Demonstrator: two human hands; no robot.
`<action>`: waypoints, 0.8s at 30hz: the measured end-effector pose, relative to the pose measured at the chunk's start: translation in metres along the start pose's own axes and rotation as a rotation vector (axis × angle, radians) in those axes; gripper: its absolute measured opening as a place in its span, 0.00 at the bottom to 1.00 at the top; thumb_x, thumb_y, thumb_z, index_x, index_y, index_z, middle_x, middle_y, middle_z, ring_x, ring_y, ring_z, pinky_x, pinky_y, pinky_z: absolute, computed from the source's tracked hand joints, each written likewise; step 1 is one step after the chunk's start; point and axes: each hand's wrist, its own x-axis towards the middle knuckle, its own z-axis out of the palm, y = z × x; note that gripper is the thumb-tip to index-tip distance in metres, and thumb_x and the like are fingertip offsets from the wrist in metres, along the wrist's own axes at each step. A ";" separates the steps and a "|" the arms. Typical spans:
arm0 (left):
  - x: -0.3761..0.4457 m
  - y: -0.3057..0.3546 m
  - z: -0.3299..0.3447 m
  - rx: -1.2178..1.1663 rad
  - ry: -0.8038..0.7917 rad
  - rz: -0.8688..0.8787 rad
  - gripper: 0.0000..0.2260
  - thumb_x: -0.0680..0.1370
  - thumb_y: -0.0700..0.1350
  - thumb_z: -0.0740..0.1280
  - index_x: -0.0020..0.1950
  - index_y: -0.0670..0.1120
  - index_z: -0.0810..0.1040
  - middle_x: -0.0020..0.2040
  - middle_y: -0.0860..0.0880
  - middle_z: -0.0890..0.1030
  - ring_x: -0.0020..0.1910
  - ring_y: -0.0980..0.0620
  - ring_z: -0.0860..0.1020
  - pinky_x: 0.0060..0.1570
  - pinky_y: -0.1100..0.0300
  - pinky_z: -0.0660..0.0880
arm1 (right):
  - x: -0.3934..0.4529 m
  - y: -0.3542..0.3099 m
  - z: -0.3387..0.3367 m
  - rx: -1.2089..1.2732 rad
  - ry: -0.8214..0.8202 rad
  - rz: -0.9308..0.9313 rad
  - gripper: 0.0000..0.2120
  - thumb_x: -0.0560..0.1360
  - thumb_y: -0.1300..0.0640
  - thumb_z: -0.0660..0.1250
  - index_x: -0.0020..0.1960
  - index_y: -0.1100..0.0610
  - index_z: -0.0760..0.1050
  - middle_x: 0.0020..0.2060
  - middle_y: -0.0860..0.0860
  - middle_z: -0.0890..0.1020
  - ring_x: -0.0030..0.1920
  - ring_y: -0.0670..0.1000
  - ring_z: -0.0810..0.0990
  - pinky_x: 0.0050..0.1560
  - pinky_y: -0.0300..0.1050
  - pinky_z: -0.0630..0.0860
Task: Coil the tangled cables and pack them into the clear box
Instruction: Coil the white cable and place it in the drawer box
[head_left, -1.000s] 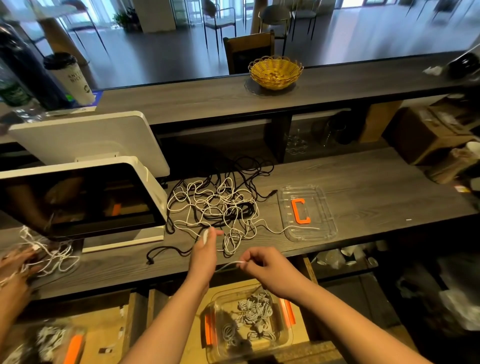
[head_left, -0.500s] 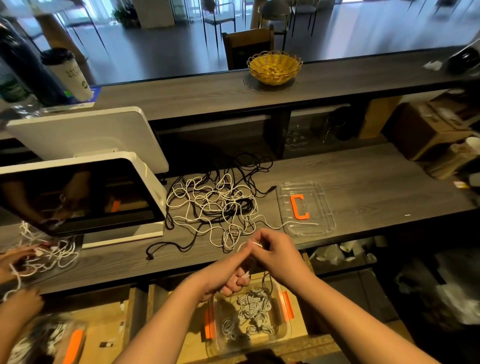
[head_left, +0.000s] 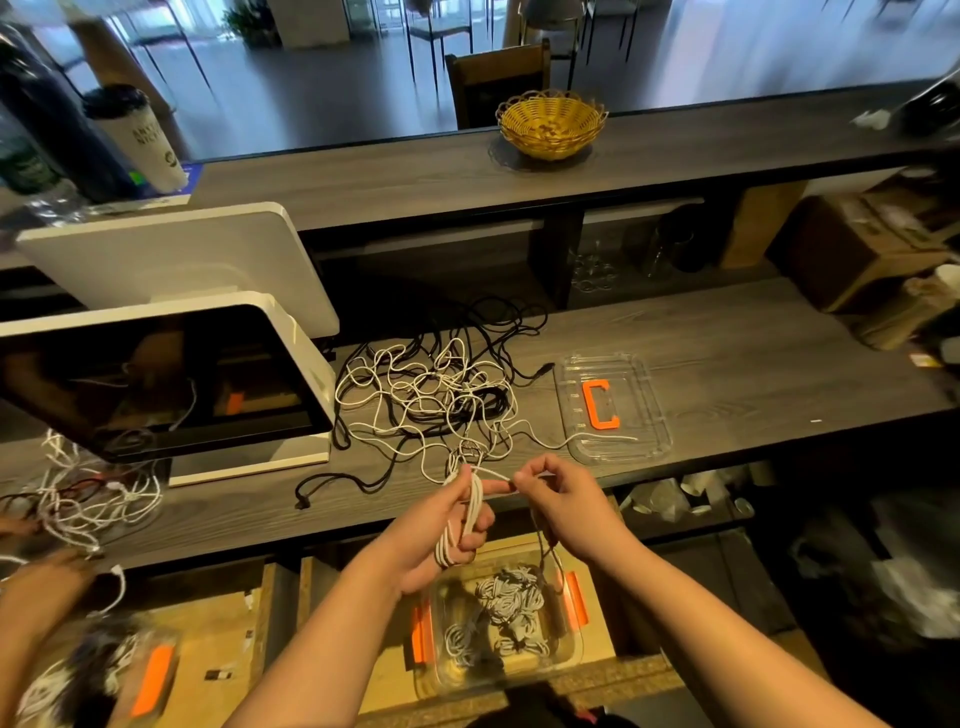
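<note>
- Since a second ago, left hand (head_left: 441, 525) has gone from pinching one strand to carrying several white cable loops (head_left: 464, 519) wound round its fingers; right hand (head_left: 563, 501) now pinches the feeding strand close beside it.
- Strand runs back into tangled pile of white and black cables (head_left: 441, 400) on grey wood-grain counter (head_left: 753, 374).
- Risk, as judged: pulling more slack could snag in the pile and drag it off the edge, or slip loops off the fingers.
- Clear plastic box with orange clips (head_left: 563, 652), below counter, holds coiled cables.
- Clear lid with orange handle (head_left: 644, 410) lies right of pile, one white strand across it.
</note>
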 end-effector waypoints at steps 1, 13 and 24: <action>0.001 -0.001 -0.002 -0.067 0.010 0.020 0.23 0.83 0.59 0.54 0.68 0.46 0.76 0.35 0.48 0.73 0.28 0.56 0.68 0.24 0.67 0.62 | -0.001 -0.001 0.000 0.032 -0.009 0.016 0.06 0.80 0.57 0.66 0.44 0.55 0.76 0.30 0.49 0.74 0.25 0.43 0.70 0.27 0.37 0.67; 0.018 0.002 -0.007 -0.717 0.272 0.200 0.20 0.85 0.57 0.53 0.63 0.49 0.79 0.43 0.45 0.80 0.46 0.49 0.78 0.53 0.53 0.73 | -0.016 0.014 0.008 0.062 -0.191 0.125 0.05 0.79 0.58 0.66 0.49 0.59 0.79 0.33 0.52 0.75 0.31 0.51 0.72 0.29 0.41 0.71; 0.029 0.000 -0.032 -0.967 0.599 0.297 0.21 0.86 0.55 0.50 0.70 0.46 0.73 0.33 0.51 0.67 0.29 0.57 0.64 0.31 0.63 0.63 | -0.020 0.019 0.010 0.120 -0.443 0.257 0.08 0.81 0.63 0.62 0.57 0.61 0.78 0.40 0.60 0.77 0.27 0.47 0.75 0.30 0.40 0.78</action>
